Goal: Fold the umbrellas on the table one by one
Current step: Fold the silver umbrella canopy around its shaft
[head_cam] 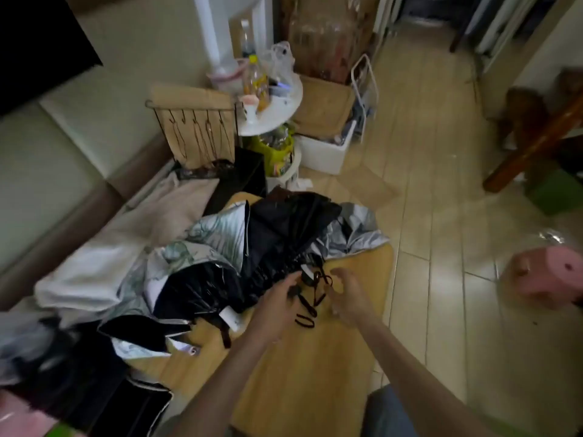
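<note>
left hand (277, 298) is pinching a black umbrella (284, 234) handle near the worktop (315, 373) far edge; right hand (347, 294) is hovering open beside it.

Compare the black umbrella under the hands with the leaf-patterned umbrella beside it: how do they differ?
The black umbrella is plain and dark; the leaf-patterned umbrella is pale with a grey-green print. The left hand touches the black one near its handle; nothing touches the patterned one. Both lie loose, not folded, on the wooden table.

The single head camera looks forward and steeply down from close above the desk (315, 367), its near edge at the bottom of view; the wide lens also takes in floor (441, 216) to the right.
</note>
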Action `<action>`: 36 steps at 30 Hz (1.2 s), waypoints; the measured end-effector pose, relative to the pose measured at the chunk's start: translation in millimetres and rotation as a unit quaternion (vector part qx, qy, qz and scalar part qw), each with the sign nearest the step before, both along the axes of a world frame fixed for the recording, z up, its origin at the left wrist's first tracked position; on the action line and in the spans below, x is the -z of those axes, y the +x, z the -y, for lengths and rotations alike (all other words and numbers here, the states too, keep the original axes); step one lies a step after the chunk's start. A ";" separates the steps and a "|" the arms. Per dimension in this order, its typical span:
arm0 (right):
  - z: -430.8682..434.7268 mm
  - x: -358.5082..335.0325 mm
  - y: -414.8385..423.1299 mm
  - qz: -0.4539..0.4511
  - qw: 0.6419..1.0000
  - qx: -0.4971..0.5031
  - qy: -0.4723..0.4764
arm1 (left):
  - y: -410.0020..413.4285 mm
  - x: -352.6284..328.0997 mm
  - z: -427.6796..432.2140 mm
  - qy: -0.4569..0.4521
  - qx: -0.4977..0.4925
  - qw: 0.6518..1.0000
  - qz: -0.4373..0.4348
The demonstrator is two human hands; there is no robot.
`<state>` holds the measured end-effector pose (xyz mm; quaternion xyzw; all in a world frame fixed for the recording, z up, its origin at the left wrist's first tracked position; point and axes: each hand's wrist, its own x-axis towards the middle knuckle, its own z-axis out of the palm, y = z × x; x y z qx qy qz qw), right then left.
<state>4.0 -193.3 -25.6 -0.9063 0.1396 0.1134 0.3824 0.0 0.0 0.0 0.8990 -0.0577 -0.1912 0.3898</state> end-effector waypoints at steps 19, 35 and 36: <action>11.3 126.1 -19.6 0.142 0.929 0.167 0.298 | 55.0 111.0 80.4 0.032 -0.035 0.968 0.246; 20.0 129.9 -23.8 0.222 0.933 0.223 0.172 | 81.4 85.7 69.9 0.107 -0.133 0.968 0.186; 21.7 129.3 -23.7 0.222 0.933 0.224 0.171 | 80.3 84.3 66.8 0.109 -0.137 0.967 0.187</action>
